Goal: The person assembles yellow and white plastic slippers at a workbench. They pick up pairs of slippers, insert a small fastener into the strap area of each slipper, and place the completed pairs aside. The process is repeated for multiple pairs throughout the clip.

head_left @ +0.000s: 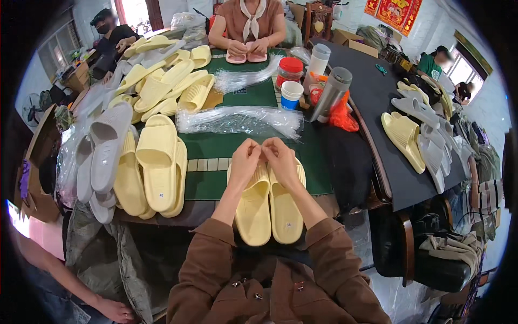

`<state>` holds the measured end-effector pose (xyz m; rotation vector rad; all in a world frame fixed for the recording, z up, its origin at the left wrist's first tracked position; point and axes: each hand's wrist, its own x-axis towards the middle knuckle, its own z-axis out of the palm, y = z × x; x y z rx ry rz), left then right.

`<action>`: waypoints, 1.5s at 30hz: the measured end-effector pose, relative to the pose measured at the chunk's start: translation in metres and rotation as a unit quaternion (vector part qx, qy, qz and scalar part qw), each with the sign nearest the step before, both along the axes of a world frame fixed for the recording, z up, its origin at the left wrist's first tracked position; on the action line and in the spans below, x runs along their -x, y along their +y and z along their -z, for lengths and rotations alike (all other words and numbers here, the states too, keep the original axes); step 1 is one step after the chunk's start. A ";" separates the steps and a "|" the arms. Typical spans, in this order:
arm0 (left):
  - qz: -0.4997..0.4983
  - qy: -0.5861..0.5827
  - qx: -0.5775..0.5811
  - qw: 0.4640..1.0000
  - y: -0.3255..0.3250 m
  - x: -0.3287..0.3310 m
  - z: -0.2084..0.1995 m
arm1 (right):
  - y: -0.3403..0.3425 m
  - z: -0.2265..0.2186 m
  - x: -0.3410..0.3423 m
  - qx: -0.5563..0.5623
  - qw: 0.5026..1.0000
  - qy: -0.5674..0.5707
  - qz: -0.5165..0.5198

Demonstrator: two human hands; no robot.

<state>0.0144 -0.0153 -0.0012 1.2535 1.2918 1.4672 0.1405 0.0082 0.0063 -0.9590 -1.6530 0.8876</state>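
Two hands (246, 157) (281, 156) pinch fingertips together over yellow slippers (252, 213), one bearing a white label (288, 225).

From my remote view, I see a small white sticker (288, 224) with a dark printed number on the heel of the right-hand yellow slipper (284, 202) in the nearest pair. A similar numbered sticker (161, 195) marks the heel of another yellow slipper (156, 162) to the left. High on the wall (434, 24), a red poster (399, 12) carries gold markings I cannot read.
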 end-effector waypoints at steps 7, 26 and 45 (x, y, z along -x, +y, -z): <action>-0.026 0.017 -0.013 0.999 0.001 -0.003 0.002 | 0.001 0.004 0.001 -0.013 1.000 0.009 0.009; -0.102 0.045 -0.038 0.993 0.000 0.003 0.003 | 0.005 0.008 0.000 -0.072 0.997 -0.007 0.018; -0.087 0.044 -0.006 0.995 0.003 -0.002 0.000 | 0.054 -0.057 -0.341 -0.190 0.829 -0.213 0.480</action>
